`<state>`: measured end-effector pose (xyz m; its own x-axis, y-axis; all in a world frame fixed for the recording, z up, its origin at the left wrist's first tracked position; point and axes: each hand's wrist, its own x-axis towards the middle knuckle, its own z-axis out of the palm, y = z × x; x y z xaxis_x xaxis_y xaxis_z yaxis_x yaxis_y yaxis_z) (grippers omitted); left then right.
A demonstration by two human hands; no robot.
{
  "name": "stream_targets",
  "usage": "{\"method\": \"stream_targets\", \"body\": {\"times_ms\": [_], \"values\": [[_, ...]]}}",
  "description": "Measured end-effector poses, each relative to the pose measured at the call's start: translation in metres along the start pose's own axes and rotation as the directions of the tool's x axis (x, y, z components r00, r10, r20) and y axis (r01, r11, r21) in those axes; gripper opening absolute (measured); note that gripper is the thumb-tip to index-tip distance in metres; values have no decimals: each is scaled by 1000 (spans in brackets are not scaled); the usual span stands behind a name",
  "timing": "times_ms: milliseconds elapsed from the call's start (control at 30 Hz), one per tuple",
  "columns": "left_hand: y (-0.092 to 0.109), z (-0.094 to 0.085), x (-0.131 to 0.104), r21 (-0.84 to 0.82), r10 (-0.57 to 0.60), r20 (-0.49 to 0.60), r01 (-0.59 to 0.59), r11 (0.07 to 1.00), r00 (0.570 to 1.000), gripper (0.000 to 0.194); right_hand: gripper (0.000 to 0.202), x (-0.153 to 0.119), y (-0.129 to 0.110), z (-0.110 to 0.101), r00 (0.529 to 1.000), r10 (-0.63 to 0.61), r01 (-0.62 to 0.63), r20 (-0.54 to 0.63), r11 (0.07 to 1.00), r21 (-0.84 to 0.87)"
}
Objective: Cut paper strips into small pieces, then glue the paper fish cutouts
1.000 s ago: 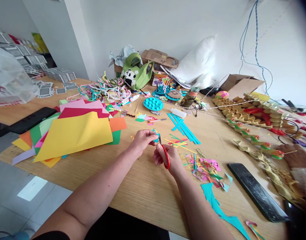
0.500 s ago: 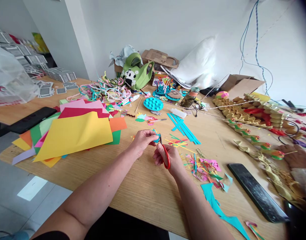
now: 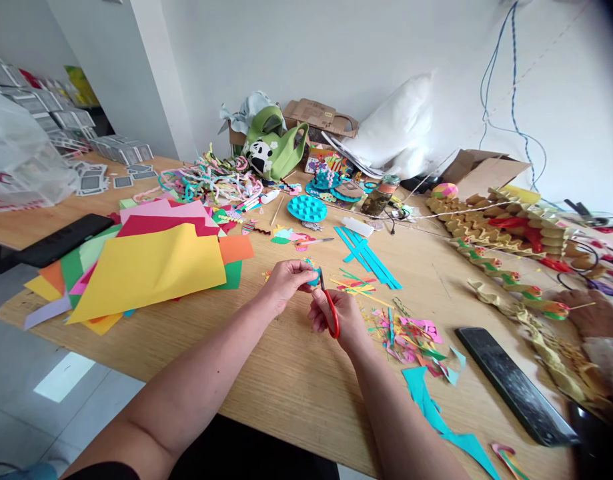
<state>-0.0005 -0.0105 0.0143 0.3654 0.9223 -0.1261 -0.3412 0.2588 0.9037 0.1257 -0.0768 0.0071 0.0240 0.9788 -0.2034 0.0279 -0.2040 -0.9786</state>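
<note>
Between the thumb and fingers of my left hand is a small piece of blue paper, partly hidden by the fingertips. My right hand is wrapped round red-handled scissors, thumb through a loop. The dark blades point up and away from me, touching or very near the blue paper's right edge. Both hands are over the middle of the wooden table. Just right of them lie thin coloured paper strips and a heap of paper scraps. Wider blue strips lie farther back.
Coloured paper sheets are stacked at left, by a dark phone. A round blue piece and a green panda bag stand behind. At right are another phone, egg-carton strips and another person's hand.
Almost nothing differs. The scissors and my right hand have shifted very slightly, while my left hand keeps the blue paper in the same place.
</note>
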Motion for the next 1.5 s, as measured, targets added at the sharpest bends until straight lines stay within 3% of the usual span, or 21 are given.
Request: {"method": "stream_targets", "body": {"times_ms": [1133, 1500], "values": [[0, -2, 3, 50, -48, 4, 48, 998, 999, 14, 55, 1, 0, 0, 1000, 8, -9, -1, 998, -62], [-4, -5, 5, 76, -51, 69, 46, 996, 996, 15, 54, -1, -1, -1, 1000, 2, -3, -3, 997, -79]]}}
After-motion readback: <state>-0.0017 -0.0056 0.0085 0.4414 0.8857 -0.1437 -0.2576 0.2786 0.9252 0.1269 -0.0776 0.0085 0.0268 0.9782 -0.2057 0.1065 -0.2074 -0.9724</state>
